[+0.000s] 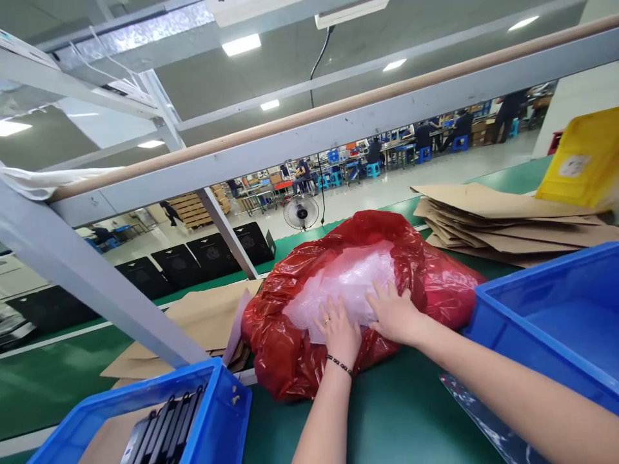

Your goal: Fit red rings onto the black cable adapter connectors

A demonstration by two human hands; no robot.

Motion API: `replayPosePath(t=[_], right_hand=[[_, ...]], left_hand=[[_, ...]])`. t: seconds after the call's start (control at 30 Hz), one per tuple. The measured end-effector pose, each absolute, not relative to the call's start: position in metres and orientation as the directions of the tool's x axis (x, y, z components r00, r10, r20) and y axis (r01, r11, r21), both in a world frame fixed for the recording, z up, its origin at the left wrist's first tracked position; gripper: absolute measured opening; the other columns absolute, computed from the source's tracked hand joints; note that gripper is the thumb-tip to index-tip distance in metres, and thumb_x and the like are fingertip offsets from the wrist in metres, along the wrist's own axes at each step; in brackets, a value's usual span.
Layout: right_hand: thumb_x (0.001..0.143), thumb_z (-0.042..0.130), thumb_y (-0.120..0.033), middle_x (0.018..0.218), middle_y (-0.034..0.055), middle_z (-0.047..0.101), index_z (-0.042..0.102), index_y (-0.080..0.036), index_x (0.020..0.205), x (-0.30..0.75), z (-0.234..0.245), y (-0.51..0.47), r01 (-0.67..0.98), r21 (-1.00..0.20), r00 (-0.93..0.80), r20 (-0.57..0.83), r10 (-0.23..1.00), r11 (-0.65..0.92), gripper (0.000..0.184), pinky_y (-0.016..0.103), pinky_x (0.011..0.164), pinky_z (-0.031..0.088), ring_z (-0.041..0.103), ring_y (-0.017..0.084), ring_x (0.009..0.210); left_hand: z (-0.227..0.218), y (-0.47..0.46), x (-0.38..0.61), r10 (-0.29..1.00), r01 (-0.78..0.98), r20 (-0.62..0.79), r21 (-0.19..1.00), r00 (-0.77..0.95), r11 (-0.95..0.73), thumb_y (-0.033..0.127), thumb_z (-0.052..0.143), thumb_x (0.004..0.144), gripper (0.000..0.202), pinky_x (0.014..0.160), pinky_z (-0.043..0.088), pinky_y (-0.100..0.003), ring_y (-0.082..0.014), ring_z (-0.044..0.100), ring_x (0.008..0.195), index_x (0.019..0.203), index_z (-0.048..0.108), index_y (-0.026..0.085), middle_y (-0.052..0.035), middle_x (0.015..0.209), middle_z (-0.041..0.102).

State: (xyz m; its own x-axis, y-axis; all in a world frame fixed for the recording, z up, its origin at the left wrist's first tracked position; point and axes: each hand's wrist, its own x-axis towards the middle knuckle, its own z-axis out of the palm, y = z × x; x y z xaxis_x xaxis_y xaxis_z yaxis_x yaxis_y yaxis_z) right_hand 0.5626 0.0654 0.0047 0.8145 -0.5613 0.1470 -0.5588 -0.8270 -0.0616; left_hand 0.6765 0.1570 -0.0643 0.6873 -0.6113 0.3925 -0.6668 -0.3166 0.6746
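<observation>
A big red plastic bag (285, 348) lies on the green tabletop, its mouth spread wide. Inside it shows a pile of whitish-pink bubble wrap bags (355, 274). My left hand (338, 328) rests on the front of this pile with fingers spread; a ring and a dark bead bracelet are on it. To its right, my right hand (394, 316) also lies on the bubble wrap, fingers apart. Neither hand is closed around anything. The lower part of the pile is hidden by the bag.
A blue bin (232, 412) at front left holds several dark flat parts. Another blue bin (546, 341) stands at right. Brown cardboard sheets (498, 222) and a yellow bin (580, 161) sit behind it. A grey frame post (97, 277) rises at left.
</observation>
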Motion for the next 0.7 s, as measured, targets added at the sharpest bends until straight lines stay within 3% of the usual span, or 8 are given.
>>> replayPosePath(t=[0.1,0.17,0.27,0.33,0.43,0.5,0.6,0.7], right_hand=[[0.071,0.062,-0.035,0.141,0.0226,0.027,0.042,-0.017,0.131,0.544,-0.048,0.060,-0.720,0.017,0.692,-0.044,-0.720,-0.694,0.066,0.073,0.088,0.016,0.015,0.049,0.128],[0.076,0.057,-0.032,0.144,0.0207,0.022,0.034,-0.019,0.137,0.536,-0.066,0.053,-0.764,0.029,0.638,-0.110,-0.762,-0.645,0.067,0.070,0.092,0.015,0.012,0.045,0.130],[0.078,0.053,-0.035,0.146,0.0185,0.019,0.027,-0.023,0.140,0.529,-0.065,0.054,-0.757,0.035,0.640,-0.165,-0.751,-0.653,0.069,0.068,0.094,0.014,0.012,0.044,0.131],[0.075,0.056,-0.035,0.142,0.0203,0.027,0.031,-0.020,0.139,0.526,-0.051,0.062,-0.727,0.049,0.673,-0.143,-0.725,-0.685,0.070,0.068,0.092,0.017,0.022,0.045,0.127],[0.078,0.052,-0.028,0.140,0.0215,0.030,0.033,-0.015,0.137,0.525,-0.025,0.078,-0.661,0.016,0.749,0.066,-0.659,-0.750,0.064,0.061,0.092,0.027,0.038,0.040,0.119],[0.081,0.046,-0.020,0.142,0.0190,0.029,0.034,-0.015,0.137,0.524,-0.008,0.084,-0.563,-0.069,0.810,0.147,-0.567,-0.823,0.058,0.049,0.093,0.035,0.043,0.033,0.117],[0.084,0.038,-0.016,0.132,0.0126,0.047,0.046,-0.015,0.130,0.513,0.019,0.081,-0.386,-0.273,0.888,0.148,-0.435,-0.881,0.046,0.032,0.095,0.037,0.050,0.022,0.114],[0.087,0.035,-0.021,0.114,0.0082,0.062,0.060,-0.015,0.113,0.480,0.041,0.077,-0.421,-0.382,0.824,0.219,-0.523,-0.823,0.036,0.027,0.092,0.039,0.055,0.019,0.106]], left_hand=[[-0.077,0.175,0.684,-0.640,-0.640,0.298,0.654,0.708,-0.403,0.038,0.067,0.065,0.067,0.102,0.007,-0.065,-0.0397,-0.013,0.134,0.127,0.045,0.024,-0.0115,0.148,0.019],[-0.085,0.184,0.695,-0.627,-0.579,0.177,0.624,0.759,-0.525,0.046,0.065,0.065,0.070,0.100,0.005,-0.068,-0.0415,-0.011,0.134,0.128,0.045,0.022,-0.0134,0.149,0.017],[-0.090,0.191,0.701,-0.624,-0.587,0.102,0.483,0.775,-0.650,0.045,0.057,0.072,0.069,0.102,0.008,-0.064,-0.0393,-0.005,0.135,0.134,0.038,0.022,-0.0109,0.150,0.015],[-0.085,0.193,0.695,-0.629,-0.612,0.102,0.395,0.771,-0.685,0.042,0.052,0.075,0.066,0.104,0.010,-0.061,-0.0394,0.000,0.135,0.136,0.035,0.022,-0.0092,0.149,0.016],[-0.071,0.200,0.670,-0.647,-0.652,0.149,0.349,0.747,-0.673,0.034,0.043,0.080,0.059,0.106,0.010,-0.058,-0.0364,0.012,0.135,0.136,0.035,0.016,-0.0104,0.147,0.024],[-0.063,0.211,0.649,-0.674,-0.698,0.213,0.360,0.707,-0.619,0.026,0.039,0.082,0.054,0.109,0.009,-0.054,-0.0311,0.016,0.135,0.134,0.038,0.012,-0.0117,0.144,0.030],[-0.061,0.234,0.616,-0.710,-0.744,0.285,0.447,0.644,-0.496,0.019,0.037,0.081,0.050,0.111,0.009,-0.050,-0.0265,0.022,0.135,0.129,0.045,0.011,-0.0112,0.140,0.038],[-0.069,0.256,0.589,-0.732,-0.701,0.287,0.623,0.618,-0.347,0.019,0.042,0.078,0.042,0.110,0.015,-0.049,-0.0258,0.031,0.130,0.117,0.056,0.016,-0.0101,0.131,0.050]])
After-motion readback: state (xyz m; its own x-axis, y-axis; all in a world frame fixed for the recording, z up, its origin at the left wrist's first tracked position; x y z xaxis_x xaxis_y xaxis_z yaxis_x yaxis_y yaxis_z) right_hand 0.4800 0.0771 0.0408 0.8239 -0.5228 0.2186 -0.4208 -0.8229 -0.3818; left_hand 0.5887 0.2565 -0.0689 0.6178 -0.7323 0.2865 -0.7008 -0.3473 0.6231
